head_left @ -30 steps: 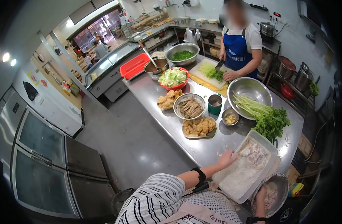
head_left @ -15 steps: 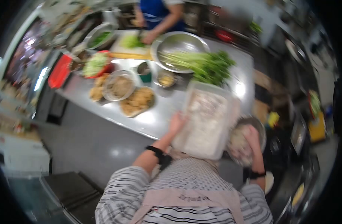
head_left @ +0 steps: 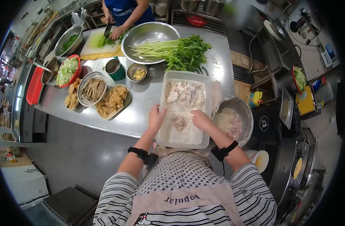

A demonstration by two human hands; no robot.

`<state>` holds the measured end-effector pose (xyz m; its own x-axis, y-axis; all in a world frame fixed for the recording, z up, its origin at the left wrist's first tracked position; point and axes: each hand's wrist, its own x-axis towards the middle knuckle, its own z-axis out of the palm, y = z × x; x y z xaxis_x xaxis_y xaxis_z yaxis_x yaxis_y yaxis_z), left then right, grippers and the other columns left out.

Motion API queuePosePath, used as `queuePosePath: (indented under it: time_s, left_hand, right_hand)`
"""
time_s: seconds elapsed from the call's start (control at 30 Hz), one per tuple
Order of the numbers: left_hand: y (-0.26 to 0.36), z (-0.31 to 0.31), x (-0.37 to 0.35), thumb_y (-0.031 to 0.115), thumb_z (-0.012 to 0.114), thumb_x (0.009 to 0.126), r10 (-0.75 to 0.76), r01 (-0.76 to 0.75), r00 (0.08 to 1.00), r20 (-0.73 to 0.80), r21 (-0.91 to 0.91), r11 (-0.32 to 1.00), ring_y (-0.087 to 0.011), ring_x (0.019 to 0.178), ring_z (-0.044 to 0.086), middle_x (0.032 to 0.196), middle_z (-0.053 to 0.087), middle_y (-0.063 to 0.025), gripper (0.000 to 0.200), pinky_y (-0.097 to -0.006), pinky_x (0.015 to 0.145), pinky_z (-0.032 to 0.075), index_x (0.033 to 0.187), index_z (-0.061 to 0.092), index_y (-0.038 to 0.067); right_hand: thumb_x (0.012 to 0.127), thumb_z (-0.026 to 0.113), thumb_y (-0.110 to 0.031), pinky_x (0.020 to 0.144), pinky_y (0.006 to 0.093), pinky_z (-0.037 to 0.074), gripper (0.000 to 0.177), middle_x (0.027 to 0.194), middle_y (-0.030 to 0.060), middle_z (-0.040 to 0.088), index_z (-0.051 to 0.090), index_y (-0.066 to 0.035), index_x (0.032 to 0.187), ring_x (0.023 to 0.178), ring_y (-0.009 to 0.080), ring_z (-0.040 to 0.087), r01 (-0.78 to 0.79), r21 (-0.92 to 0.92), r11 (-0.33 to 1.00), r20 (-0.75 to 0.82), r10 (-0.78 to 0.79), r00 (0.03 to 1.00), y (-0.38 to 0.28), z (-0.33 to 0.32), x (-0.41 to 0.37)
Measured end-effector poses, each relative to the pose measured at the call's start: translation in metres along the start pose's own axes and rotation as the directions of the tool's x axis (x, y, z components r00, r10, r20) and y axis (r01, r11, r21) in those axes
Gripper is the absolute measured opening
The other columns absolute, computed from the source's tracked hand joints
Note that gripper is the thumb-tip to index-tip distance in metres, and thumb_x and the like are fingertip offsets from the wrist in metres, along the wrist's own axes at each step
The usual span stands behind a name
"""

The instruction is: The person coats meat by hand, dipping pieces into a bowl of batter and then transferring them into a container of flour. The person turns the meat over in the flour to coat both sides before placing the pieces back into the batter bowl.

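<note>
A clear plastic tub [head_left: 167,79] of white flour with coated meat pieces stands on the steel table [head_left: 142,107] right in front of me. My left hand [head_left: 156,117] rests on the tub's left rim, fingers spread. My right hand [head_left: 201,119] is inside the tub over the flour, next to a floured piece of meat [head_left: 179,122]; it holds nothing I can make out. A steel bowl of raw meat in batter [head_left: 233,120] sits just right of the tub.
Plates of fried food [head_left: 113,101], a bowl of strips [head_left: 92,89], a green cup [head_left: 114,68] and a small bowl [head_left: 136,72] lie to the left. Celery greens [head_left: 180,51] spill from a big steel bowl [head_left: 142,34]. Across the table another person [head_left: 123,11] chops greens on a board [head_left: 97,44].
My view has tilted down over the tub. My right hand has come out of the batter bowl and now lies in the flour tub, where a piece of meat rests.
</note>
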<state>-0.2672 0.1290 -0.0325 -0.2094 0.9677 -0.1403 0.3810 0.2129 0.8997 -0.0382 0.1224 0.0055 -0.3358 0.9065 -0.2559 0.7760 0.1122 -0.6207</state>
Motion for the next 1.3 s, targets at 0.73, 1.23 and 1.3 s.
queuePosePath:
  time_s: [0.73, 1.23, 1.3]
  left_hand:
    - [0.006, -0.004, -0.002, 0.029, 0.062, 0.079, 0.022, -0.023, 1.0, 0.016, 0.055, 0.998, -0.0168, 0.069, 0.046, 0.076, 0.051, -0.0083, 0.041, -0.0305, 0.064, 0.04, 0.104, 0.054, -0.002]
    - [0.007, -0.004, -0.003, 0.028, 0.063, 0.079, -0.007, 0.007, 0.999, 0.034, 0.011, 1.0, -0.019, 0.069, 0.047, 0.075, 0.051, -0.0094, 0.039, -0.0314, 0.064, 0.041, 0.104, 0.055, -0.001]
    - [0.006, -0.004, -0.002, 0.027, 0.062, 0.08, 0.011, -0.012, 0.999, 0.038, 0.028, 1.0, -0.014, 0.067, 0.045, 0.074, 0.05, -0.0058, 0.039, -0.0286, 0.062, 0.04, 0.105, 0.053, -0.002]
  right_hand:
    - [0.073, 0.057, -0.012, 0.074, 0.0356, 0.045, 0.035, 0.09, 0.0144, 0.058, 0.055, 0.0, 0.106, 0.083, 0.0232, 0.057, -0.261, 0.539, 0.801, 0.149, 0.214, 0.965, -0.016, 0.036, 0.016]
    - [0.071, 0.059, -0.012, 0.074, 0.0428, 0.045, 0.022, 0.084, 0.018, 0.06, 0.059, 0.0, 0.089, 0.084, 0.0339, 0.057, 0.048, -0.234, 0.971, 0.17, -0.008, 0.985, -0.002, 0.041, -0.002]
    - [0.071, 0.059, -0.012, 0.073, 0.0424, 0.045, 0.021, 0.083, 0.018, 0.06, 0.059, 0.0, 0.088, 0.084, 0.0336, 0.057, 0.001, -0.072, 0.997, 0.111, 0.007, 0.994, 0.0, 0.035, -0.003]
